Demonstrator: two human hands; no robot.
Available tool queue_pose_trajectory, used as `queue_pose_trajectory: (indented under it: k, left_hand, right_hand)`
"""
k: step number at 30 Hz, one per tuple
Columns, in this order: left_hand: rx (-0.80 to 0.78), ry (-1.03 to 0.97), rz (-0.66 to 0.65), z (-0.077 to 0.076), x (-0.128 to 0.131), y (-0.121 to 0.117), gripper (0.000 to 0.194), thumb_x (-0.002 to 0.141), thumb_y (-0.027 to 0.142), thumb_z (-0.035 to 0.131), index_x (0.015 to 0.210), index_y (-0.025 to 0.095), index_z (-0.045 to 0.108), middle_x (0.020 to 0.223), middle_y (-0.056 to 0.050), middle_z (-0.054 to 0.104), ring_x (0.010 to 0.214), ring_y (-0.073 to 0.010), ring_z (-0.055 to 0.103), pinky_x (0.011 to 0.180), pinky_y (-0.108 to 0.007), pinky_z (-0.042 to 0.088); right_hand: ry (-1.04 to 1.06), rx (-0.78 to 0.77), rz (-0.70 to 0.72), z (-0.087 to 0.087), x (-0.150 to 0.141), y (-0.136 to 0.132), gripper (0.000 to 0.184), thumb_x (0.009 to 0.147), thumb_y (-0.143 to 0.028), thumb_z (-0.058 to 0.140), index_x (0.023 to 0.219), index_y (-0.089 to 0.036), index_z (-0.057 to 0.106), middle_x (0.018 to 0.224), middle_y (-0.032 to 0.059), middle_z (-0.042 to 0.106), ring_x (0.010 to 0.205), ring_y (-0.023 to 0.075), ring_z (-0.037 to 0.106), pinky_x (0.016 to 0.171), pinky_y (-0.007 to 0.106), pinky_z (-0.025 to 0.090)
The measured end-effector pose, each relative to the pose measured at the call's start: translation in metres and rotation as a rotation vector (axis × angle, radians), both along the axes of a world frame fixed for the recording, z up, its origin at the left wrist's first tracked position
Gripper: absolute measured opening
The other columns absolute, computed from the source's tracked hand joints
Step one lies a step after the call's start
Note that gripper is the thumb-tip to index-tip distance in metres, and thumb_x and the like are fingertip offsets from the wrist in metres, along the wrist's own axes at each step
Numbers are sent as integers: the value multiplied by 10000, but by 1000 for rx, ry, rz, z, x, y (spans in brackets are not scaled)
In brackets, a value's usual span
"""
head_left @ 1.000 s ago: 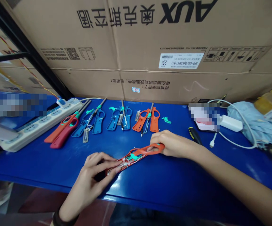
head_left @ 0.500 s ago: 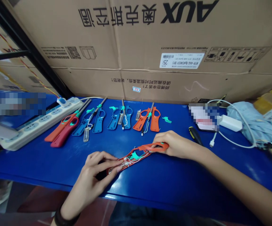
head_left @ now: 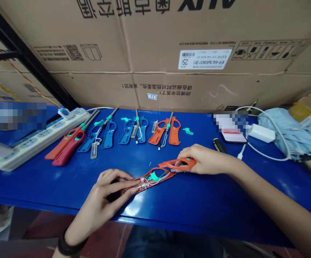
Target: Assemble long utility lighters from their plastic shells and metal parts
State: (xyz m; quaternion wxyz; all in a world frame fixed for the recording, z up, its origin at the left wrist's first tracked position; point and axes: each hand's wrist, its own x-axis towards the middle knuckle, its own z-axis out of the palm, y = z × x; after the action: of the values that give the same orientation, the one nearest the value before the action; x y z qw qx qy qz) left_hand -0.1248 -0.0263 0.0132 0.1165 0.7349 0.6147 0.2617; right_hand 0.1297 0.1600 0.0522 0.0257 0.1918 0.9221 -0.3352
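My left hand [head_left: 109,191] has its fingers closed on the lower end of an open orange lighter half [head_left: 159,182], pressing near its clear fuel tank [head_left: 141,186]. White wires and a green trigger [head_left: 153,176] lie inside this half. In my right hand [head_left: 201,159] is the matching orange shell half [head_left: 175,164], held by its far end. It is raised over the tip end of the open half, partly overlapping it in view. My right fingertips are partly hidden behind the shell. A tiny white piece [head_left: 150,163] lies on the table beyond the lighter.
Opened blue lighters [head_left: 109,134] and an opened orange lighter [head_left: 174,132] lie in a row behind, with a loose green trigger [head_left: 188,131]. Left are two closed lighters [head_left: 68,148] and a power strip [head_left: 41,138]. Right are a screwdriver [head_left: 220,145], phone [head_left: 234,137] and charger [head_left: 261,133].
My right hand has shifted slightly right with the shell half, showing more of the open half's tip end. My left hand keeps its hold. The camera view has shifted a little.
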Motion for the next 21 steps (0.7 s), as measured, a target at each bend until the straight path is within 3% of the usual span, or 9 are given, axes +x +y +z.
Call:
queue_pose_trajectory:
  k: [5, 8, 14, 21]
  left_hand:
    - [-3, 5, -25, 0, 0, 0, 267, 868, 300, 565, 1114, 376, 638, 1014, 7, 631, 944, -169, 562, 822, -315, 434]
    - [7, 13, -36, 1, 2, 1, 263, 863, 306, 572, 1108, 367, 643, 1021, 4, 633, 951, -173, 561, 820, -315, 438]
    - [52, 6, -56, 4, 5, 3, 262, 853, 296, 588, 1101, 354, 650, 956, 5, 652, 904, -160, 574, 788, -301, 444]
    - [37, 2, -55, 3, 5, 4, 263, 859, 288, 582, 1103, 363, 643, 981, 8, 643, 917, -160, 569, 794, -309, 439]
  right_hand:
    - [-62, -85, -19, -2, 2, 4, 355, 837, -495, 536, 815, -172, 682, 580, -39, 513, 516, 93, 390, 488, 227, 277]
    - [-104, -177, -18, -3, 3, 7, 412, 815, -540, 540, 796, -151, 676, 584, -38, 495, 507, 86, 355, 474, 227, 260]
    - [-98, -295, -43, -3, 3, 7, 393, 791, -513, 583, 886, -150, 698, 764, 27, 667, 640, 132, 542, 561, 236, 370]
    - [-13, -331, -81, -5, 4, 0, 364, 786, -485, 602, 921, -155, 676, 793, 43, 700, 707, 158, 622, 599, 243, 426]
